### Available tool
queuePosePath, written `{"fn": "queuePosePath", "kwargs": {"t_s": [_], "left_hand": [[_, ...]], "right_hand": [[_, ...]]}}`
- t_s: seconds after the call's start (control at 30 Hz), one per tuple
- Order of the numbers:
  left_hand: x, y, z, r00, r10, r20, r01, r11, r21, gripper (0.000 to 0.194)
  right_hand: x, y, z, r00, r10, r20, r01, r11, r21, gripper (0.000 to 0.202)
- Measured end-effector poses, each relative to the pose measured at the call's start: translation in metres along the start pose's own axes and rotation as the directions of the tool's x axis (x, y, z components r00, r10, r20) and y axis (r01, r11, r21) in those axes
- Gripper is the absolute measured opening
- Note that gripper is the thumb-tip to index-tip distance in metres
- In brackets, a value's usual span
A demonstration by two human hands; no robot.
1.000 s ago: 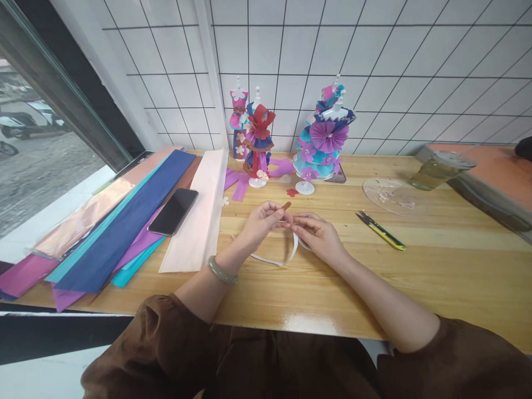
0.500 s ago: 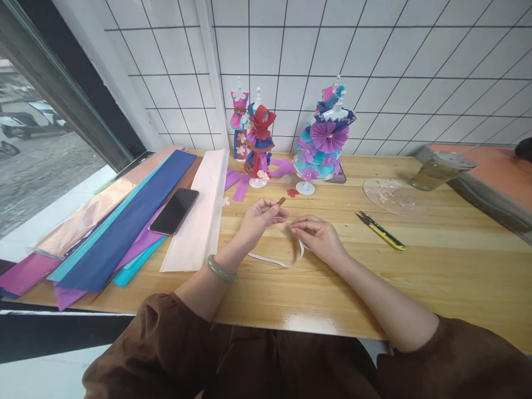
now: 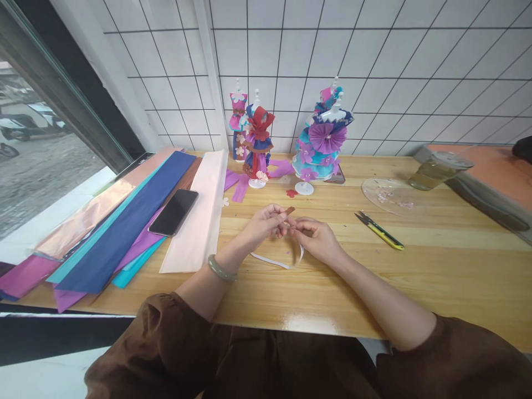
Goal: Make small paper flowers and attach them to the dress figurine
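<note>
My left hand (image 3: 266, 224), with a jade-coloured bangle on its wrist, pinches a small brown paper strip (image 3: 290, 211) whose end sticks up past the fingers. My right hand (image 3: 319, 237) is closed in a pinch on a narrow white tape (image 3: 272, 261). That tape loops down from the fingertips and trails on the wooden table (image 3: 353, 299) below my hands. The fingertips of both hands meet or nearly meet, hiding where strip and tape come together. Beyond the hands lies a red paper flower (image 3: 291, 193).
Miniature dress stands in red (image 3: 260, 130) and purple-turquoise paper (image 3: 326, 138) are at the back. Yellow-handled thread snips (image 3: 380, 231), a clear plate (image 3: 390, 197) and a cup (image 3: 440, 169) are to the right. Leftward lie a phone (image 3: 173, 212) and folded paper sheets (image 3: 124, 227).
My left hand has shifted right and slightly down with the brown strip, closing the gap to my right hand. My right hand has barely moved.
</note>
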State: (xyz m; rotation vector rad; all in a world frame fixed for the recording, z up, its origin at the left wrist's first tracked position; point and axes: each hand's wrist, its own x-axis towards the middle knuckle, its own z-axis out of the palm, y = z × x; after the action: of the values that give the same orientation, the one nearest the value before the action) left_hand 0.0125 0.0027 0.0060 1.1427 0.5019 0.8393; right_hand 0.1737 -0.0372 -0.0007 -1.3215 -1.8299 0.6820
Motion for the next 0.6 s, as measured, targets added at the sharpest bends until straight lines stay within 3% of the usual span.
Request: {"fn": "queuePosePath", "kwargs": {"t_s": [0.43,0.6], "left_hand": [[0.0009,-0.0016,-0.0021,0.997,0.037,-0.068,-0.041,0.997,-0.061,0.020],[0.0004,-0.0021,0.0000,0.995,0.042,-0.086,-0.047,0.997,-0.058,0.022]], "right_hand": [[-0.0005,-0.0032,-0.0002,0.998,-0.053,0.023,0.052,0.998,0.033,0.018],[-0.0015,-0.0007,0.0033,0.998,-0.047,-0.043,0.046,0.999,-0.010,0.016]]}}
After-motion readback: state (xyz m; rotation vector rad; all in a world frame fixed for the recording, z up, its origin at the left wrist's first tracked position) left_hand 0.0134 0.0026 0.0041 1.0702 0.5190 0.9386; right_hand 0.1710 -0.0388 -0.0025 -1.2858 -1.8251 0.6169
